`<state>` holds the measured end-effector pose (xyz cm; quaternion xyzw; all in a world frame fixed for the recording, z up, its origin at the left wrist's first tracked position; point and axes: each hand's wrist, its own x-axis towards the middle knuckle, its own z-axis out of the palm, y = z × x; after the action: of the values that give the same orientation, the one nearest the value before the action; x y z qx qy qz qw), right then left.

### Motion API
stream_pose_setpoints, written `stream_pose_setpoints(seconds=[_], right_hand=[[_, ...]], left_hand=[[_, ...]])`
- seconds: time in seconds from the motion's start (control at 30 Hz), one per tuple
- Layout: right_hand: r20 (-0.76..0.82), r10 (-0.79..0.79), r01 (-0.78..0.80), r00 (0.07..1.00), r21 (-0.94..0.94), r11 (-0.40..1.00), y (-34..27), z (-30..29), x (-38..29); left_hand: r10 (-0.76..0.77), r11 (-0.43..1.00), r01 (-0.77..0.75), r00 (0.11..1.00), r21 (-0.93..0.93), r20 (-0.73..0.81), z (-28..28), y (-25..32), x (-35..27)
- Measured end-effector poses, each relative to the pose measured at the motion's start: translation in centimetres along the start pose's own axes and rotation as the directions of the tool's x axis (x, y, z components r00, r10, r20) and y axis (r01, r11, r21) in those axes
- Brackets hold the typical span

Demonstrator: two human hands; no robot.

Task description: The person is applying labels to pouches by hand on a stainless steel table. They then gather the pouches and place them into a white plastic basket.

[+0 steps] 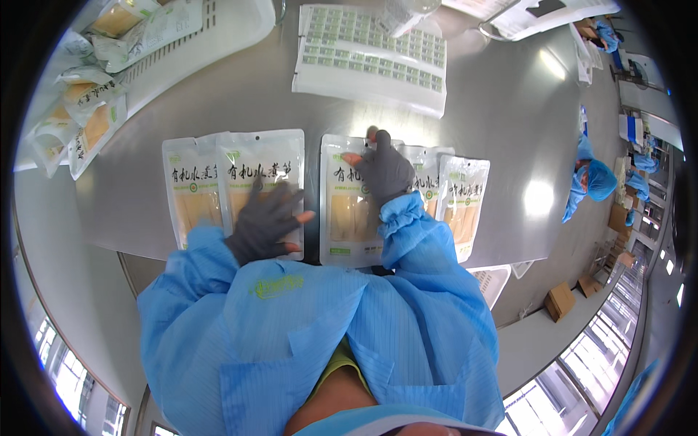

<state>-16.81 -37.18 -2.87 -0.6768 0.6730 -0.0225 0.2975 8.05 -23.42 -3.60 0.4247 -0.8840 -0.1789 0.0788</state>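
On the steel table lie flat, clear-fronted plastic pouches of pale food, printed with dark writing. My left hand [266, 220], in a grey glove with bare fingertips, lies spread over the lower part of a pouch [259, 150]. That pouch overlaps another pouch [191, 204] at its left. My right hand [384, 171], gloved the same way, is over the upper right of a third pouch [346, 220]. Its thumb and fingers are apart, and nothing shows in its grip. More overlapping pouches extend rightward, ending with an outer pouch [463, 204]. My right hand and sleeve partly hide them.
A sheet of small green-and-white stickers [376, 65] lies beyond the pouches on the steel table [501, 131], with a clear plastic item [406, 16] on it. A white plastic basket [218, 52] with filled pouches stands far left. Co-workers in blue [589, 180] are off to the right.
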Motion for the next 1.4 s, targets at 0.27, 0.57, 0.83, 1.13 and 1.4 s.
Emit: stream_pose_setpoints(seconds=[0.27, 0.57, 0.83, 1.13, 1.4], right_hand=[[-0.368, -0.409, 0.423, 0.835, -0.048, 0.905, -2.5, -2.9, 7.5], [-0.264, -0.559, 0.372, 0.786, -0.521, 0.769, -7.9, -0.3, 15.3], [-0.022, -0.215, 0.187, 0.976, 0.582, 0.792, -8.6, 0.1, 5.9], [0.401, -0.012, -0.307, 0.916, 0.720, 0.623, -8.7, 3.1, 0.8], [0.401, 0.007, -0.294, 0.916, 0.658, 0.693, -9.7, 3.3, 0.9]], left_hand=[[-0.222, 0.974, 0.227, 0.949, -0.004, -0.225, 0.9, -0.1, -1.0], [-0.278, 0.956, 0.217, 0.888, -0.197, -0.367, 2.0, 3.0, 3.1], [-0.261, 0.948, 0.195, 0.928, -0.253, -0.264, -1.5, -1.5, 2.0], [-0.052, 0.999, 0.049, 0.978, 0.020, 0.201, -2.5, -9.9, 3.2], [-0.064, 0.978, 0.079, 0.995, -0.192, 0.082, -1.7, -10.2, 2.7]])
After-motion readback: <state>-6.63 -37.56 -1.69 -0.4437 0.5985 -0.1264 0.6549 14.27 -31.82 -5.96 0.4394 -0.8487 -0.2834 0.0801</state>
